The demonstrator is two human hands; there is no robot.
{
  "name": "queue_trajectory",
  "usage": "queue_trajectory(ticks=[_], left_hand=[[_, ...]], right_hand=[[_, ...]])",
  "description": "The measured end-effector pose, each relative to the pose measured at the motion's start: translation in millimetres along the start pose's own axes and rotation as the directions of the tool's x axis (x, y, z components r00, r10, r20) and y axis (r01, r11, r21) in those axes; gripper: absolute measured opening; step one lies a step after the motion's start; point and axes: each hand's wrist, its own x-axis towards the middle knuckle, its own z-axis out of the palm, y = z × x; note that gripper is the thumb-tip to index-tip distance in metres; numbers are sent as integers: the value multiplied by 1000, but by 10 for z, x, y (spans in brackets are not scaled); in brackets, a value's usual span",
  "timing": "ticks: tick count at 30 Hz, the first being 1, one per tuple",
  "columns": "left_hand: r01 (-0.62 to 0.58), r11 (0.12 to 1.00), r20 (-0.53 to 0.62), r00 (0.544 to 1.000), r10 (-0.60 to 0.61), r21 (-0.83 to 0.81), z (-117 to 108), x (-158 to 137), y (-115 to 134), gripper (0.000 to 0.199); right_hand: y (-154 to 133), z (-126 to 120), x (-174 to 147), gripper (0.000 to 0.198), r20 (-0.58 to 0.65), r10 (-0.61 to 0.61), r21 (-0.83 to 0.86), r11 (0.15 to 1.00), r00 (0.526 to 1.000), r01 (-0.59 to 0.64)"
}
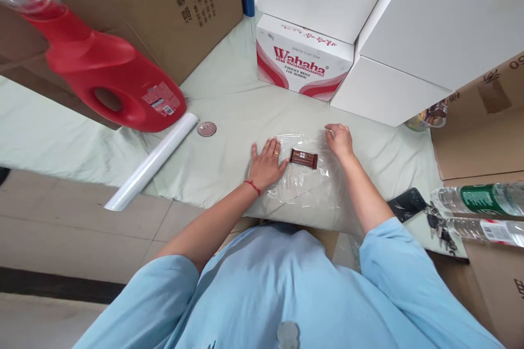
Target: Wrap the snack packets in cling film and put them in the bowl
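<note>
A small snack bar in a shiny brown wrapper [303, 158] lies on a sheet of clear plastic film [305, 188], which is spread and wrinkled on the cloth-covered table. My left hand [266, 164] rests flat over the film's left side, fingers spread, its thumb close to the wrapper's left end. At the film's upper right corner, my right hand [339, 140] has its fingers bent and drawn together on the film's edge. The bar lies between both hands, and the right hand does not touch it.
Left of me are a white roll [151, 162], a round lid-like disc [207, 129] and a red jug [110, 76]. White boxes and a Wahaha carton [301, 60] stand at the back. A phone [407, 204], keys [440, 226] and water bottles [478, 199] lie right.
</note>
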Motion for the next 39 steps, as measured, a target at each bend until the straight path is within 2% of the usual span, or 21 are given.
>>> queue_trajectory(ticks=[2, 4, 8, 10, 12, 14, 17, 19, 20, 22, 25, 27, 28, 29, 31, 33, 35, 37, 39], left_hand=[[2, 1000, 9, 1000, -2, 2, -12, -3, 6, 74], [0, 1000, 10, 1000, 0, -2, -25, -6, 9, 73], [-13, 999, -2, 1000, 13, -37, -22, -7, -1, 73], [-19, 998, -12, 1000, 18, -60, -11, -4, -8, 74], [-18, 997, -14, 1000, 17, -81, -2, -2, -12, 73], [-17, 995, -8, 1000, 17, -101, 0, -1, -14, 73], [-23, 992, -6, 1000, 22, -125, 3, -1, -18, 73], [-27, 991, -11, 1000, 26, -135, 8, -1, -21, 72], [-29, 990, -12, 1000, 28, -138, 12, -1, -22, 72], [-30, 989, -13, 1000, 29, -142, 18, 1, -22, 73], [-29, 990, -6, 1000, 28, -137, 18, 1, -18, 73], [-24, 991, 1, 1000, 25, -128, 12, 1, -14, 74], [-23, 992, 2, 1000, 24, -124, 8, 0, -12, 74], [-23, 992, 1, 1000, 23, -121, 5, -1, -11, 74], [-18, 993, -2, 1000, 18, -115, 0, -2, -9, 74], [-13, 994, 0, 1000, 13, -109, 0, -2, -9, 73], [-12, 994, 1, 1000, 13, -105, 6, -1, -9, 73], [-17, 994, -2, 1000, 17, -105, 13, 0, -9, 73], [-17, 994, -4, 1000, 17, -106, 19, 0, -8, 73]], right_hand=[[-120, -15, 236, 43, 190, 60, -48, 997, 980, -52], [-220, -30, 419, 45, 363, 133, -84, 990, 922, -110], [-307, -75, 579, 58, 546, 196, -85, 980, 815, -179], [-301, -105, 576, 59, 643, 183, 6, 970, 743, -244], [-280, -133, 548, 55, 707, 107, 181, 928, 699, -325], [-256, -155, 519, 53, 696, 30, 354, 855, 718, -378], [-224, -164, 502, 52, 567, 18, 503, 784, 824, -363], [-196, -160, 509, 49, 437, 35, 557, 774, 899, -301], [-177, -157, 517, 48, 388, 41, 566, 778, 921, -273], [-131, -152, 541, 45, 351, 61, 536, 805, 934, -254], [-72, -142, 598, 36, 318, 185, 366, 880, 930, -301], [-79, -123, 640, 26, 205, 266, 260, 913, 942, -314], [-107, -107, 656, 22, 126, 267, 220, 932, 956, -289], [-153, -86, 665, 20, 57, 229, 189, 953, 972, -236], [-299, -24, 659, 22, -3, 55, 135, 989, 999, -54], [-493, 64, 622, 25, 58, -166, 104, 982, 984, 160], [-695, 172, 579, 27, 144, -310, 72, 951, 940, 302], [-867, 291, 563, 31, 169, -340, 19, 940, 925, 342], [-990, 413, 597, 34, 179, -280, -25, 957, 943, 289]])
